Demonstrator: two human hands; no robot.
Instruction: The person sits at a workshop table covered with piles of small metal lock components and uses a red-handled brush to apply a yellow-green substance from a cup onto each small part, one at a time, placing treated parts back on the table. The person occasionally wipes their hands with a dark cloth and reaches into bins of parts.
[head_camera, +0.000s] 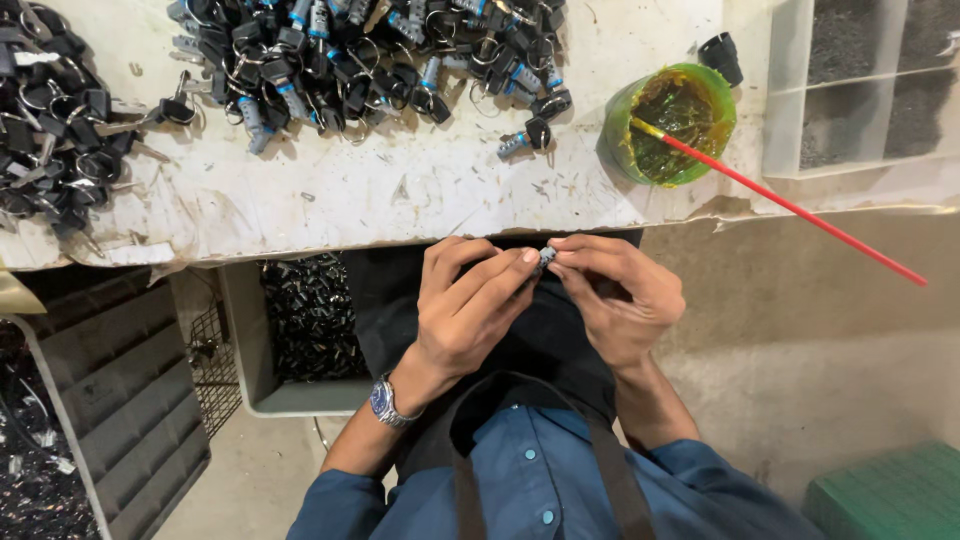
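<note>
Both my hands meet just below the edge of the white worktable (420, 195), over my dark apron. My left hand (468, 305) and my right hand (618, 295) pinch a small metal lock cylinder (545, 257) between their fingertips; only its silver tip shows. A wristwatch (386, 402) sits on my left wrist. On the table beyond lies a heap of black keys and blue-ended cylinders (370, 55), with one loose cylinder and key (525, 138) nearest my hands.
A green cup of yellowish grease (670, 125) holds a long red stick (790, 205). More keys (50, 120) lie at the left. A clear divided tray (860, 85) stands at right. Below sit a grey bin of small dark parts (305, 320), a grey crate (120, 390), a green box (890, 495).
</note>
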